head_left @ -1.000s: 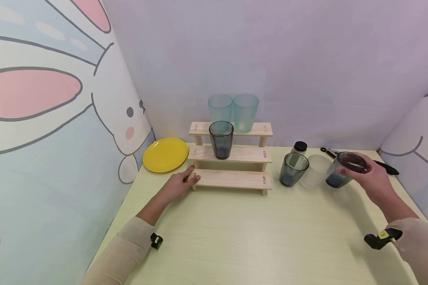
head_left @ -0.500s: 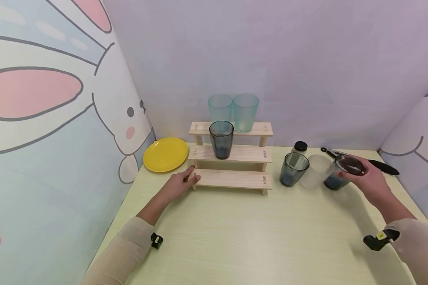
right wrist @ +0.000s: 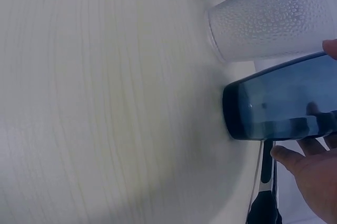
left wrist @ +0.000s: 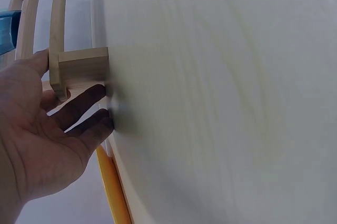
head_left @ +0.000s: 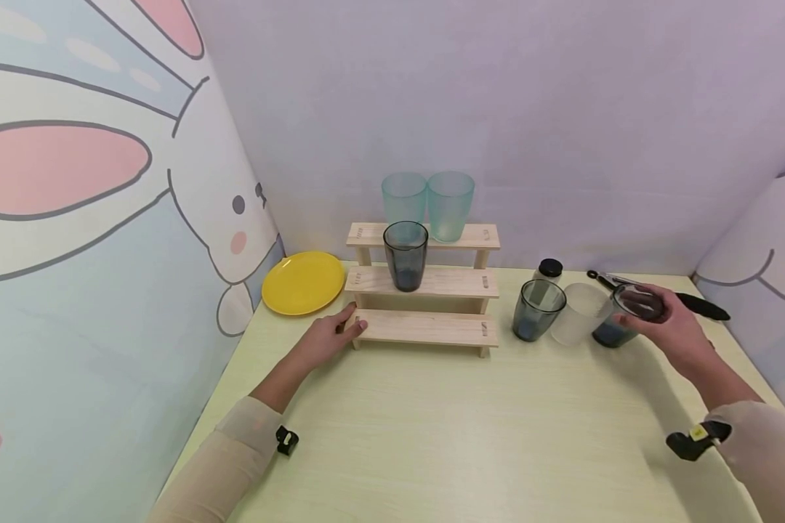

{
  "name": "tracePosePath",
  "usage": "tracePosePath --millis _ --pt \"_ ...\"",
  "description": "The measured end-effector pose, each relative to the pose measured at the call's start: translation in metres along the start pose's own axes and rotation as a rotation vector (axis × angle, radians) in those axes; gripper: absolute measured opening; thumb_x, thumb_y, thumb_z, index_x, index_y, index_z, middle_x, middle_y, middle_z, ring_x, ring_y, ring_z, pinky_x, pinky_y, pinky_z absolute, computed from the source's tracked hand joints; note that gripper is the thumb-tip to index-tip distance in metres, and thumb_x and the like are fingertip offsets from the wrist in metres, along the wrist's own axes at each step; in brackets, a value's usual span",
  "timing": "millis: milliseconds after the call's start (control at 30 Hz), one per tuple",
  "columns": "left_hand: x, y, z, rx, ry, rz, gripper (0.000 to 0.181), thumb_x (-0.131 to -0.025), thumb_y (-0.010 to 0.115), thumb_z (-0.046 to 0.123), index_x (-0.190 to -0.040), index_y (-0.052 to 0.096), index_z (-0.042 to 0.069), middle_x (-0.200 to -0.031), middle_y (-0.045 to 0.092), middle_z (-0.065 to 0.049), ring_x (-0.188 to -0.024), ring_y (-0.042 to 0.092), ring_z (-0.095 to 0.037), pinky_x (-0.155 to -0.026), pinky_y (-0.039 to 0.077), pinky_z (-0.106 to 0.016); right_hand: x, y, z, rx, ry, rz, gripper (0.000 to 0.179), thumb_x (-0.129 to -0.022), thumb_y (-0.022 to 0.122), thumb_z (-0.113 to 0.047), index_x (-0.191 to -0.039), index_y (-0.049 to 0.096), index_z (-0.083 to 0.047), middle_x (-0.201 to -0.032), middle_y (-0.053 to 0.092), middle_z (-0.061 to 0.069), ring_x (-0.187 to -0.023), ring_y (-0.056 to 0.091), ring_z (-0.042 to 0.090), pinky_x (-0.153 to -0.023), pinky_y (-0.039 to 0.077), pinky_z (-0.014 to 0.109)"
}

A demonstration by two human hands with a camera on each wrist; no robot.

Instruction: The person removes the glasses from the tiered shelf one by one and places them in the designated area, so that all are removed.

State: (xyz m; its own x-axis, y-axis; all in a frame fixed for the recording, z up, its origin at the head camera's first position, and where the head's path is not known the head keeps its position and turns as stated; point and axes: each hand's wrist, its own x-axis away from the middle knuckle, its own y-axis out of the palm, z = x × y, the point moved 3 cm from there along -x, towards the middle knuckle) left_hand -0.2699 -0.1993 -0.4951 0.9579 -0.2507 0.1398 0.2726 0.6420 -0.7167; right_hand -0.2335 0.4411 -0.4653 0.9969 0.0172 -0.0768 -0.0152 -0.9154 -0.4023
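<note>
My left hand (head_left: 323,340) grips the left end of the lowest step of a three-tier wooden rack (head_left: 425,327), thumb on the board and fingers at its side. At the right, my right hand (head_left: 677,330) holds a smoky dark tumbler (head_left: 611,334) around its upper part, upright and close over the table. Beside it stands a clear textured tumbler (right wrist: 274,21), then a second smoky tumbler (head_left: 536,312). Another smoky tumbler (head_left: 407,261) is on the rack's middle step. Two pale teal tumblers (head_left: 451,207) stand on the top step.
A yellow plate (head_left: 303,283) lies left of the rack. Behind the right-hand tumblers are a black-capped jar (head_left: 550,269) and a black-handled utensil (head_left: 703,306), partly hidden by my hand. Printed walls enclose the table (head_left: 432,436) at the back and sides.
My right hand has lowered the smoky tumbler slightly and brought it a little left, toward the clear one. The left hand and the rack have stayed in place.
</note>
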Motion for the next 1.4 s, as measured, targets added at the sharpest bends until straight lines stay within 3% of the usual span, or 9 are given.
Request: tracePosePath --millis 267,533,767,867,1067,1233,1400 --pt "0.001 0.000 0.002 -0.001 -0.001 0.000 0.088 -0.107 0.057 0.070 -0.175 0.034 0.018 -0.171 0.048 -0.020 -0.150 0.058 -0.038 -0.124 0.046 -0.059 0.000 0.000 -0.010 0.074 -0.028 0.052 0.089 -0.104 0.077 -0.006 -0.176 0.026 -0.015 -0.132 0.055 -0.042 -0.116 0.053 -0.029 -0.088 0.046 -0.001" --pt "0.002 0.000 0.002 -0.006 -0.011 0.003 0.088 -0.107 0.057 0.070 -0.175 0.034 0.019 -0.171 0.048 -0.019 -0.151 0.057 -0.037 -0.124 0.046 -0.059 0.003 -0.005 -0.031 0.194 -0.007 0.113 0.085 -0.108 0.075 -0.029 -0.177 0.026 -0.032 -0.148 0.053 -0.036 -0.133 0.044 -0.025 -0.091 0.038 -0.002" --pt "0.001 0.000 0.001 -0.013 -0.011 0.006 0.089 -0.108 0.056 0.071 -0.175 0.032 0.019 -0.171 0.047 -0.020 -0.153 0.056 -0.038 -0.125 0.045 -0.060 0.000 -0.002 -0.054 0.219 0.029 0.182 0.077 -0.110 0.069 -0.043 -0.176 0.029 -0.036 -0.169 0.047 -0.023 -0.141 0.045 -0.013 -0.091 0.038 -0.003" --pt "0.001 0.000 0.001 -0.017 -0.009 0.003 0.088 -0.107 0.056 0.072 -0.175 0.032 0.020 -0.171 0.048 -0.021 -0.152 0.056 -0.039 -0.125 0.045 -0.059 -0.002 0.004 -0.063 0.217 0.011 0.198 0.077 -0.110 0.069 -0.042 -0.176 0.030 -0.035 -0.173 0.045 -0.020 -0.146 0.045 -0.013 -0.095 0.037 -0.004" --pt "0.002 -0.001 0.002 -0.009 -0.009 0.006 0.088 -0.107 0.057 0.071 -0.175 0.034 0.020 -0.170 0.049 -0.021 -0.151 0.058 -0.038 -0.124 0.046 -0.059 -0.010 0.022 -0.085 0.231 -0.079 0.208 0.079 -0.109 0.072 -0.037 -0.176 0.031 -0.026 -0.179 0.042 0.001 -0.157 0.042 -0.005 -0.113 0.030 -0.003" --pt "0.001 0.000 0.001 -0.009 0.001 0.004 0.088 -0.107 0.056 0.072 -0.175 0.033 0.020 -0.171 0.049 -0.020 -0.151 0.058 -0.038 -0.124 0.045 -0.059 -0.017 0.038 -0.102 0.229 -0.118 0.173 0.081 -0.109 0.073 -0.037 -0.176 0.031 -0.025 -0.179 0.042 0.007 -0.160 0.043 0.004 -0.114 0.031 -0.001" --pt "0.001 0.000 0.001 -0.005 -0.001 0.000 0.089 -0.107 0.056 0.073 -0.175 0.033 0.020 -0.172 0.047 -0.018 -0.153 0.055 -0.037 -0.125 0.045 -0.059 -0.028 0.058 -0.116 0.234 -0.121 0.130 0.083 -0.108 0.074 -0.040 -0.177 0.030 -0.024 -0.177 0.044 0.010 -0.163 0.044 0.021 -0.116 0.035 0.003"
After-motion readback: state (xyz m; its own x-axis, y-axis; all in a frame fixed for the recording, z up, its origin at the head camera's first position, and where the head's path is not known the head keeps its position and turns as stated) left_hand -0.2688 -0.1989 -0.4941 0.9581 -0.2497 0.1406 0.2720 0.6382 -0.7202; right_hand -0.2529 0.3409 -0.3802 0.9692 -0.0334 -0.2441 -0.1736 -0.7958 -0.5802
